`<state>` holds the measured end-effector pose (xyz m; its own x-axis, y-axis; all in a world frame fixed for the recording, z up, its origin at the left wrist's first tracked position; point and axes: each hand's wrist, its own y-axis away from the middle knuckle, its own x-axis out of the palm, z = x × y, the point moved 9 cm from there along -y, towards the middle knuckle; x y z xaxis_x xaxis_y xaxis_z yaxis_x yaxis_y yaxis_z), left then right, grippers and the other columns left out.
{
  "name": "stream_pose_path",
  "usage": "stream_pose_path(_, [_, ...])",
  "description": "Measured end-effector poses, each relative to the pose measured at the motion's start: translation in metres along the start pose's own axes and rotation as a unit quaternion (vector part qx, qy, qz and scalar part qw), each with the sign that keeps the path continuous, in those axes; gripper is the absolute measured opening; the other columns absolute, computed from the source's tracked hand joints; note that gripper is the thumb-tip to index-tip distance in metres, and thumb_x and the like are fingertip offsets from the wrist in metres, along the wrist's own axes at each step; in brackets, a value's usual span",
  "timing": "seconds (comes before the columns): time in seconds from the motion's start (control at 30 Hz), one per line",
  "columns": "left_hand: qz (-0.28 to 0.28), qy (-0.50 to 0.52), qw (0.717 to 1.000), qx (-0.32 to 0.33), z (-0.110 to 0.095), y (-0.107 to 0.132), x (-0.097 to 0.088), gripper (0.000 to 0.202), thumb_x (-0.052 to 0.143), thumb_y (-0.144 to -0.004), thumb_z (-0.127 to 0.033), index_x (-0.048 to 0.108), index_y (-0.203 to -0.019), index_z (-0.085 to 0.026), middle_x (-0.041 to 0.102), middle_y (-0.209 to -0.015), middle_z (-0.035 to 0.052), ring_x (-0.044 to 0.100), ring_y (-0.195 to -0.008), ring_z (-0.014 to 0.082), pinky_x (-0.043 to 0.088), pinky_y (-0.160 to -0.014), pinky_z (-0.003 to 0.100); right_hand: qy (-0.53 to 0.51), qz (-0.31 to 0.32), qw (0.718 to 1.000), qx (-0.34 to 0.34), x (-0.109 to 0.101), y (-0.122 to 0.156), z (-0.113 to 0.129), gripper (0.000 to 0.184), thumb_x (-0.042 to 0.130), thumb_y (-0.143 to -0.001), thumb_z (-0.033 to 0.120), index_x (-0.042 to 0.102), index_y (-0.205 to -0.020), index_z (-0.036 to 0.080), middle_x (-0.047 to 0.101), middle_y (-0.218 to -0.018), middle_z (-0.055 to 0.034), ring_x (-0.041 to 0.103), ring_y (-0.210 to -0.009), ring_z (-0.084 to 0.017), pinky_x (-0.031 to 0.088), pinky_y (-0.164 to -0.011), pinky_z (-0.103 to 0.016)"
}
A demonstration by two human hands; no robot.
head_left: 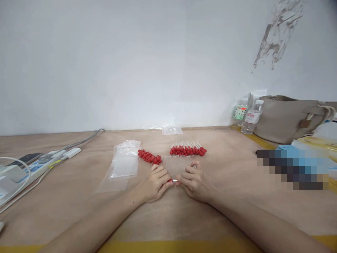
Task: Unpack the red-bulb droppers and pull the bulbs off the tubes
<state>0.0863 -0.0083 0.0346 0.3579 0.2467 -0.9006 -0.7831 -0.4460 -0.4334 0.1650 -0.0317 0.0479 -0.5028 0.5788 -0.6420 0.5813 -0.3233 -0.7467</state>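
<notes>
My left hand (159, 179) is closed in a pinch on a red rubber bulb (170, 180). Fingers of my right hand (194, 181) close on a thin clear dropper tube (174, 181), whose end meets the bulb between the two hands. Most of both pieces is hidden by my fingers. Just beyond, a row of clear tubes (175, 164) lies side by side on the table. Loose red bulbs (147, 155) are heaped at the left hand's far side. Behind the tubes lies a row of droppers with red bulbs (187, 150), bulb ends towards me.
Clear plastic bags (123, 161) lie left of the bulbs, and a small bag (172, 131) lies by the wall. A power strip (34, 168) with cables and a dark phone (25, 160) are far left. Bottles (251, 117), a grey-beige handbag (284, 117) and a blue packet (297, 158) stand right.
</notes>
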Motion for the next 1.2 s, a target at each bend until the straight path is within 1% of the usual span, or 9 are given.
stream_pose_path(0.23, [0.035,0.060,0.997,-0.018,-0.001,0.005,0.001,0.027,0.032,-0.089,-0.024,0.045,-0.068,-0.015,0.046,-0.068,0.0010,0.040,-0.071,0.0133,0.029,-0.077,0.031,0.026,-0.012,0.998,-0.056,-0.002,0.005,0.008,0.013,0.045,-0.084,0.019,0.056,-0.077,0.017,0.049,-0.054,0.0038,0.037,-0.060,-0.009,0.023,-0.070,-0.032])
stream_pose_path(0.5, [0.042,0.068,0.996,-0.025,-0.001,0.006,-0.001,0.025,0.030,-0.089,-0.024,0.043,-0.068,-0.016,0.046,-0.069,0.0011,0.040,-0.072,0.0140,0.029,-0.077,0.032,0.009,-0.025,0.998,-0.061,-0.002,0.011,0.007,0.009,0.049,-0.082,0.017,0.058,-0.084,0.018,0.049,-0.055,0.0047,0.036,-0.060,-0.009,0.023,-0.071,-0.032])
stream_pose_path(0.67, [0.033,0.089,0.995,-0.041,0.006,0.010,-0.004,0.027,0.028,-0.089,-0.023,0.042,-0.067,-0.017,0.045,-0.068,0.0013,0.040,-0.072,0.0147,0.030,-0.075,0.033,0.006,-0.015,0.998,-0.065,-0.008,0.013,0.001,0.017,0.044,-0.084,0.016,0.059,-0.090,0.019,0.050,-0.056,0.0035,0.039,-0.061,-0.010,0.024,-0.071,-0.032])
stream_pose_path(0.73, [0.014,0.102,0.992,-0.079,0.019,0.014,-0.006,0.028,0.027,-0.090,-0.024,0.040,-0.066,-0.017,0.044,-0.067,0.0009,0.040,-0.070,0.0144,0.032,-0.072,0.033,0.014,-0.011,1.000,-0.026,-0.012,0.014,-0.013,0.020,0.042,-0.085,0.015,0.060,-0.090,0.020,0.051,-0.057,0.0023,0.040,-0.061,-0.010,0.025,-0.072,-0.032])
stream_pose_path(0.87, [-0.039,0.145,0.975,-0.167,0.046,0.021,-0.011,0.028,0.024,-0.090,-0.025,0.038,-0.068,-0.018,0.041,-0.067,0.0000,0.040,-0.065,0.0132,0.034,-0.062,0.028,0.044,-0.007,0.989,0.143,-0.008,0.016,-0.054,0.023,0.042,-0.084,0.018,0.060,-0.098,0.019,0.057,-0.068,-0.0020,0.047,-0.069,-0.013,0.025,-0.072,-0.030])
stream_pose_path(0.93, [-0.057,0.167,0.967,-0.181,0.051,0.021,-0.013,0.025,0.024,-0.090,-0.024,0.041,-0.072,-0.018,0.043,-0.069,0.0004,0.042,-0.066,0.0132,0.036,-0.061,0.027,0.048,0.014,0.979,0.198,0.002,0.016,-0.065,0.028,0.039,-0.083,0.015,0.056,-0.105,0.016,0.059,-0.078,-0.0050,0.050,-0.076,-0.015,0.025,-0.072,-0.030])
stream_pose_path(1.0, [-0.064,0.176,0.965,-0.184,0.051,0.020,-0.014,0.023,0.025,-0.089,-0.021,0.044,-0.076,-0.017,0.045,-0.074,0.0015,0.044,-0.071,0.0139,0.038,-0.066,0.027,0.048,0.030,0.971,0.233,0.012,0.016,-0.070,0.031,0.040,-0.079,0.012,0.053,-0.107,0.014,0.060,-0.083,-0.0062,0.051,-0.079,-0.016,0.025,-0.072,-0.030])
stream_pose_path(1.1, [-0.061,0.167,0.967,-0.182,0.051,0.019,-0.012,0.022,0.027,-0.087,-0.018,0.049,-0.086,-0.017,0.047,-0.080,0.0032,0.047,-0.077,0.0150,0.040,-0.071,0.028,0.044,0.034,0.960,0.276,0.018,0.018,-0.077,0.023,0.042,-0.076,0.011,0.054,-0.095,0.014,0.061,-0.078,-0.0046,0.052,-0.076,-0.016,0.024,-0.073,-0.031])
stream_pose_path(1.2, [-0.057,0.143,0.971,-0.181,0.050,0.018,-0.008,0.025,0.031,-0.086,-0.019,0.050,-0.102,-0.017,0.046,-0.081,0.0037,0.048,-0.075,0.0145,0.041,-0.071,0.028,0.040,0.035,0.954,0.294,0.020,0.020,-0.082,0.014,0.041,-0.077,0.012,0.054,-0.079,0.015,0.060,-0.073,-0.0031,0.052,-0.072,-0.015,0.023,-0.073,-0.030])
